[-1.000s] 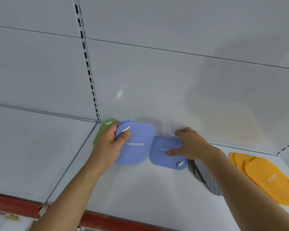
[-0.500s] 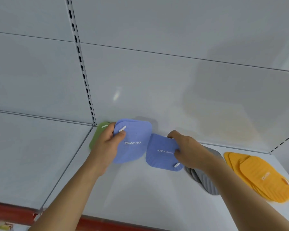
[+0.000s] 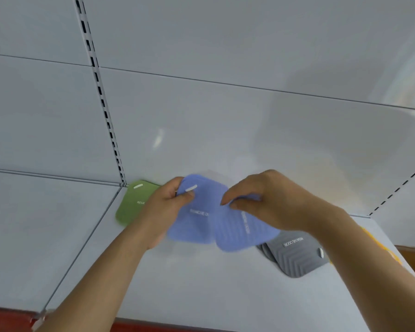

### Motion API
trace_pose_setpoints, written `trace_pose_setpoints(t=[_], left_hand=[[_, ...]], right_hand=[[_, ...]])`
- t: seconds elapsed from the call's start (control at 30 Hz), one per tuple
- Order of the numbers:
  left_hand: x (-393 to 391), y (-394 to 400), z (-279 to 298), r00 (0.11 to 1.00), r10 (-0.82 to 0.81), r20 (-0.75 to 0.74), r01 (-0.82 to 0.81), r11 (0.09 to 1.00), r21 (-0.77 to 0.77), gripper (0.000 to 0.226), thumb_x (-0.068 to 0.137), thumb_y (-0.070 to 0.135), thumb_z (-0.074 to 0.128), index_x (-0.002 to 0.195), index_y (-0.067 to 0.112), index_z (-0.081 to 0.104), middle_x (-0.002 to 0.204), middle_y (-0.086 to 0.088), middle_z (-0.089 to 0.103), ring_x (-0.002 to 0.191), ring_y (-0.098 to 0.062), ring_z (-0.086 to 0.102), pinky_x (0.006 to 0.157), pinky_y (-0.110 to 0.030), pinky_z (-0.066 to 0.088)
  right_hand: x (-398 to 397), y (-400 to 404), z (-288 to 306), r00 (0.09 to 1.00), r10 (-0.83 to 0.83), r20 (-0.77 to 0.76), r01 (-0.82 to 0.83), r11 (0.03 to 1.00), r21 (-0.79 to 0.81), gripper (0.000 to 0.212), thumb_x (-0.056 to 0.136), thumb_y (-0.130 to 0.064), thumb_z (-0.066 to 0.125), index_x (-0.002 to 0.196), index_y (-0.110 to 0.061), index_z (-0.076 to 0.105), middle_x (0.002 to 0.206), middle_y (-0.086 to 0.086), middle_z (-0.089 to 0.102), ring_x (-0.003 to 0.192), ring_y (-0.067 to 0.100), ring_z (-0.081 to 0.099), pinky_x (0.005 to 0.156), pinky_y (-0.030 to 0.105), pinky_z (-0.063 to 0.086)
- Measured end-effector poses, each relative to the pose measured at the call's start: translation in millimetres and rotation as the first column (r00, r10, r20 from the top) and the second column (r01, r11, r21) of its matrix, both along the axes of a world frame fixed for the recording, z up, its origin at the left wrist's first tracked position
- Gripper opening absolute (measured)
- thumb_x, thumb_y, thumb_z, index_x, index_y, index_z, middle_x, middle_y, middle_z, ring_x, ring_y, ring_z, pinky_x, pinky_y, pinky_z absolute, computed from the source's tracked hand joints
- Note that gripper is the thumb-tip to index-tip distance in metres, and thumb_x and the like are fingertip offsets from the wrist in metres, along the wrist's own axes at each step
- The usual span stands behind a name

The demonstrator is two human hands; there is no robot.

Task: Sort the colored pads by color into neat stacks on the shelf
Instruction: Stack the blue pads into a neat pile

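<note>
Fingers [image 3: 177,191] of the left hand [image 3: 164,207] curl round a small stack of blue pads [image 3: 194,219]; the right hand [image 3: 268,202] pinches another ribbed blue pad [image 3: 242,233], overlapping it above the shelf [image 3: 201,283]. Rounded-square green pad [image 3: 132,204] lies left, ridged grey pads [image 3: 295,257] right.

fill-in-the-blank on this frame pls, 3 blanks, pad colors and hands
1. Both hands hold pads of the color ____.
2. The pad lying on the shelf beyond the left hand is ____.
3. The stack lying under the right hand and its forearm is ____.

Missing words: blue; green; gray
</note>
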State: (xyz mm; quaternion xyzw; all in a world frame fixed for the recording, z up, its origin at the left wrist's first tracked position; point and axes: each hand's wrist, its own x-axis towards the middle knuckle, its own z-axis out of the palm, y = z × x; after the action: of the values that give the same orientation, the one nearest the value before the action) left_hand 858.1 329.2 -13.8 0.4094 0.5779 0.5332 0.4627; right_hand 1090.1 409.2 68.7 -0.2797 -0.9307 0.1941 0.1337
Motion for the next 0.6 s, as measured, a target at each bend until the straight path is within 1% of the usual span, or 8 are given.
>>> trace_pose_setpoints(t=[0.07,0.13,0.23,0.33,0.4,0.47,0.53,0.6], left_hand=[[11.8,-1.5,-3.6,0.996,-0.084,0.025,0.085,0.995,-0.047,0.027,0.104,0.007,0.055,0.122,0.016,0.072,0.126,-0.015,0.073,0.119,-0.032,0.068,0.109,-0.053,0.047],[18.3,-6.7,-8.6,0.987,-0.121,0.109,0.130,0.989,-0.074,0.034,0.103,0.003,0.049,0.125,0.015,0.072,0.130,-0.017,0.071,0.123,-0.031,0.068,0.112,-0.051,0.046],[18.1,-14.6,-18.8,0.958,-0.195,0.209,0.209,0.977,-0.043,0.036,0.104,0.010,0.049,0.133,0.019,0.068,0.137,-0.015,0.068,0.131,-0.027,0.064,0.113,-0.048,0.045],[17.6,-17.6,-29.6,0.976,-0.196,0.091,0.198,0.980,-0.004,0.042,0.098,0.014,0.064,0.138,0.025,0.063,0.136,-0.005,0.070,0.132,-0.027,0.062,0.117,-0.055,0.043],[18.3,-17.6,-31.3,0.987,-0.141,0.075,0.141,0.990,-0.005,0.038,0.099,0.007,0.064,0.133,0.024,0.065,0.130,-0.004,0.073,0.127,-0.027,0.066,0.114,-0.056,0.046],[16.7,-16.9,-30.6,0.990,-0.101,0.094,0.103,0.995,-0.012,0.036,0.098,0.006,0.063,0.128,0.025,0.068,0.127,-0.003,0.075,0.124,-0.027,0.068,0.112,-0.056,0.048],[13.3,-15.9,-31.5,0.989,-0.069,0.129,0.073,0.997,-0.021,0.035,0.097,0.008,0.063,0.128,0.024,0.069,0.128,-0.004,0.075,0.125,-0.028,0.067,0.113,-0.058,0.046],[12.8,-15.0,-30.0,0.985,-0.032,0.167,0.040,0.998,-0.043,0.030,0.101,0.009,0.061,0.127,0.022,0.071,0.127,-0.004,0.075,0.125,-0.028,0.067,0.114,-0.057,0.045]], right_hand=[[-22.0,0.5,-17.4,0.993,0.104,0.049,-0.110,0.987,0.120,0.024,0.092,-0.019,0.067,0.104,-0.034,0.080,0.091,-0.010,0.075,0.080,0.011,0.065,0.075,0.024,0.048],[-34.9,-0.9,-39.7,0.988,0.156,0.008,-0.154,0.969,0.195,0.026,0.088,-0.016,0.063,0.102,-0.029,0.080,0.087,-0.005,0.069,0.074,0.014,0.059,0.069,0.024,0.045],[-35.0,-0.4,-67.8,0.990,0.054,-0.128,-0.030,0.983,0.181,0.024,0.088,-0.015,0.069,0.109,-0.025,0.070,0.099,-0.008,0.062,0.083,0.012,0.061,0.070,0.026,0.049],[-25.3,-5.4,-82.3,0.962,-0.079,-0.261,0.110,0.988,0.109,0.035,0.086,-0.023,0.077,0.114,-0.031,0.058,0.107,-0.017,0.059,0.093,0.004,0.060,0.078,0.024,0.051],[-16.0,-10.0,-87.4,0.932,-0.208,-0.296,0.223,0.974,0.020,0.047,0.083,-0.031,0.080,0.121,-0.038,0.054,0.110,-0.023,0.059,0.099,-0.003,0.059,0.081,0.013,0.048],[-3.7,-11.5,-92.8,0.874,-0.381,-0.301,0.332,0.921,-0.202,0.052,0.080,-0.033,0.084,0.120,-0.044,0.052,0.102,-0.022,0.064,0.093,-0.003,0.061,0.075,0.011,0.048],[7.0,-7.8,-101.9,0.826,-0.490,-0.279,0.363,0.841,-0.401,0.042,0.082,-0.029,0.084,0.110,-0.044,0.057,0.089,-0.014,0.069,0.081,0.006,0.065,0.070,0.021,0.052],[12.6,-6.6,-109.9,0.819,-0.509,-0.266,0.355,0.813,-0.463,0.019,0.089,-0.025,0.078,0.095,-0.038,0.066,0.085,-0.011,0.073,0.079,0.013,0.067,0.070,0.028,0.052]])
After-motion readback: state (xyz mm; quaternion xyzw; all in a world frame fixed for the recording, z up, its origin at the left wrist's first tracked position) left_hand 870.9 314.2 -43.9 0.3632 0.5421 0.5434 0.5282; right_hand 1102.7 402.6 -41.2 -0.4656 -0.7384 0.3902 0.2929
